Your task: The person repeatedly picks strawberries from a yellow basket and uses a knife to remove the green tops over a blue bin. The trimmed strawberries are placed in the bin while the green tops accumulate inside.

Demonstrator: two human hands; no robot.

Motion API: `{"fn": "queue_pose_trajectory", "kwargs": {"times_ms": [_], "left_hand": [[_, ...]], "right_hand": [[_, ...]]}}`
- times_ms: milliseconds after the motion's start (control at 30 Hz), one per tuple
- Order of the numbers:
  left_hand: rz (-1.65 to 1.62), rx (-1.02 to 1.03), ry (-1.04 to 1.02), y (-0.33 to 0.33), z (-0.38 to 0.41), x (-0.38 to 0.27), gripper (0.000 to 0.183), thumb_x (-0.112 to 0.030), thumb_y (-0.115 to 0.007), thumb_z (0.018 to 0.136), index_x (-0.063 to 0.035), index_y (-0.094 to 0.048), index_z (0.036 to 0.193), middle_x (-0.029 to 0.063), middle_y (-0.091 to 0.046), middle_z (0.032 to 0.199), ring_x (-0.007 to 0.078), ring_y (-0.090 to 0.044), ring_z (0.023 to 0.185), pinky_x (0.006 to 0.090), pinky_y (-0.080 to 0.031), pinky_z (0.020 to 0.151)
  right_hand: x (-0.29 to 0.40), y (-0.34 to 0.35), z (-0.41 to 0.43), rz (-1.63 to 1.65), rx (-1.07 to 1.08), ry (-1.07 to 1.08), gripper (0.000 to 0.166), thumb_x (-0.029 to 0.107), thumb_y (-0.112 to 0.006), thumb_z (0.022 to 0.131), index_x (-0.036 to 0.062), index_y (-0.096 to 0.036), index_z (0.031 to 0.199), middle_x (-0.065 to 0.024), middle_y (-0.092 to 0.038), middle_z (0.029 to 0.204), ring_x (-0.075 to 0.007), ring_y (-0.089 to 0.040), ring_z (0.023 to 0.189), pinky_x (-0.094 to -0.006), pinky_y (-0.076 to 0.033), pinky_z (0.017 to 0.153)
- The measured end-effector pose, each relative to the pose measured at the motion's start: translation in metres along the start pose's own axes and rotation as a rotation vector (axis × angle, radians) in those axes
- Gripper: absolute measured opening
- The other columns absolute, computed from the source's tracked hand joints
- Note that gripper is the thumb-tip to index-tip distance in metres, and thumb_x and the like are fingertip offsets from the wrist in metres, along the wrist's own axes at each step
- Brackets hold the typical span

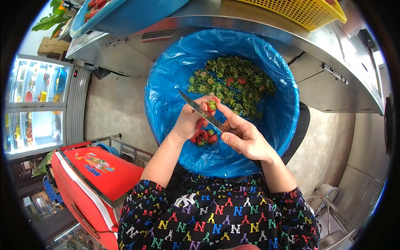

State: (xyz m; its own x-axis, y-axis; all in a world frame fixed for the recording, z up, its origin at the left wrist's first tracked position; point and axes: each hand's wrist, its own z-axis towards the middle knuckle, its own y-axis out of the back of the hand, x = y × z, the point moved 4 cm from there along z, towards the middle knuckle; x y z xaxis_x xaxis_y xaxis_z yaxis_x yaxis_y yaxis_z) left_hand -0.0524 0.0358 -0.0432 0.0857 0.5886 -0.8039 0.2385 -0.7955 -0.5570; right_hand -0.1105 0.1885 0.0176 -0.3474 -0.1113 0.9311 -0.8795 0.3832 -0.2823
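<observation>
My left hand (190,120) holds a strawberry (212,105), its green leaves facing up, with more red fruit partly visible below in the palm. In my right hand (247,137) is a knife (200,110), its blade slanting up and left across the front of my left hand; the handle is mostly hidden by the fingers. My right index fingertip touches the strawberry. Both hands are above a large round tub lined with a blue plastic bag (168,78). Inside lie a heap of green strawberry tops (231,84) and, nearer me, a small pile of red strawberries (203,137).
A steel counter (215,12) spans the far side, bearing a blue basin (134,15) of strawberries and a yellow plastic basket (290,12). At left stand a red cooler box (103,172) and a lit glass-door fridge (37,103). Tiled floor shows on both sides of the tub.
</observation>
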Motion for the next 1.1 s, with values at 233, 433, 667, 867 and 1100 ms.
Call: {"fn": "queue_pose_trajectory", "kwargs": {"times_ms": [233,433,667,867,1100], "left_hand": [[0.140,0.016,-0.073,0.002,-0.001,-0.004,0.030,-0.029,-0.053,0.087,-0.0026,-0.058,0.102,0.0112,-0.051,0.113,0.0074,-0.053,0.077,0.0179,-0.044,0.064],[0.126,0.070,-0.053,-0.001,-0.003,-0.008,0.025,-0.023,-0.049,0.090,-0.0029,-0.059,0.100,0.0097,-0.051,0.113,0.0092,-0.054,0.074,0.0200,-0.043,0.061],[0.448,-0.081,-0.141,-0.006,-0.004,-0.012,0.021,-0.019,-0.051,0.088,-0.0020,-0.059,0.099,0.0098,-0.051,0.112,0.0147,-0.052,0.094,0.0275,-0.042,0.081],[0.520,-0.106,-0.203,0.000,-0.004,-0.009,0.017,-0.016,-0.057,0.084,-0.0045,-0.060,0.097,0.0108,-0.051,0.112,0.0181,-0.050,0.102,0.0317,-0.040,0.087],[0.457,-0.075,-0.272,0.000,-0.004,-0.007,0.016,-0.015,-0.058,0.083,-0.0080,-0.062,0.097,0.0120,-0.051,0.111,0.0220,-0.048,0.104,0.0342,-0.039,0.088]], "right_hand": [[-0.007,0.000,0.004,0.094,-0.001,0.005,0.055,0.021,-0.053,0.089,0.0071,-0.028,0.136,0.0015,-0.048,0.073,-0.0061,-0.040,0.063,-0.0203,-0.036,0.059],[-0.008,0.004,0.002,0.155,0.014,-0.030,0.052,0.023,-0.051,0.090,0.0052,-0.031,0.135,0.0020,-0.045,0.073,-0.0072,-0.043,0.067,-0.0213,-0.038,0.061],[0.002,-0.001,0.003,-0.415,-0.178,0.264,0.050,0.016,-0.056,0.085,0.0003,-0.038,0.129,-0.0054,-0.047,0.072,-0.0102,-0.045,0.067,-0.0238,-0.040,0.060],[-0.004,-0.001,0.003,-0.152,-0.145,0.118,0.050,0.015,-0.056,0.085,0.0010,-0.037,0.129,-0.0029,-0.049,0.073,-0.0087,-0.046,0.065,-0.0230,-0.040,0.060],[-0.007,-0.002,0.001,-0.039,-0.088,0.061,0.052,0.013,-0.054,0.087,0.0040,-0.032,0.133,-0.0004,-0.048,0.087,-0.0054,-0.043,0.074,-0.0184,-0.037,0.065]]}}
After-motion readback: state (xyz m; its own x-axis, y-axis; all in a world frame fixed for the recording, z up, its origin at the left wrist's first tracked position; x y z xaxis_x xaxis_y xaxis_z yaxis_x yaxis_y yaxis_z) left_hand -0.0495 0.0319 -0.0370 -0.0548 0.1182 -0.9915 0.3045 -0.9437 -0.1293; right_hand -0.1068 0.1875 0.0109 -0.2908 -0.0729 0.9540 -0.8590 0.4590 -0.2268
